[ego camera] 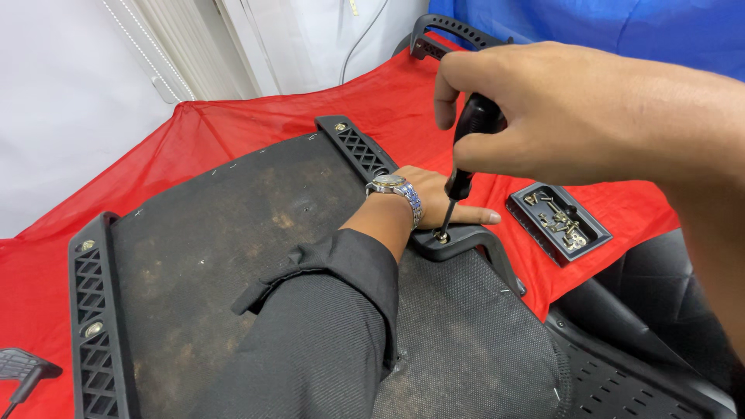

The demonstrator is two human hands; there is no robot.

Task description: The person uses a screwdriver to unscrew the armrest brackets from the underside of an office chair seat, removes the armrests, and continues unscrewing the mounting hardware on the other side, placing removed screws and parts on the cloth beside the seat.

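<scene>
Right hand (566, 109): gripped a black-handled screwdriver (469, 143) upright, tip on a screw in a black plastic armrest bracket (466, 239). Left hand (434, 198), wearing a silver metal wristwatch (400, 190) and dark grey sleeve (326, 326), pressed flat beside that bracket. Underneath: worn black fabric chair seat base (225, 225) on a red cloth-covered counter (256, 124). Nearby: black rectangular tray of loose screws (559, 221).

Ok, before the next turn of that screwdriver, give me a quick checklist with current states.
1. Screwdriver tip seated on the screw: ok.
2. Right hand wrapped around the handle: ok.
3. Left hand pressing the black armrest bracket flat: ok.
4. Left fingers clear of the tip: not ok, they lie close beside it.
5. Spare screws in the black tray: ok.
6. Screw fully tight: cannot tell.
</scene>
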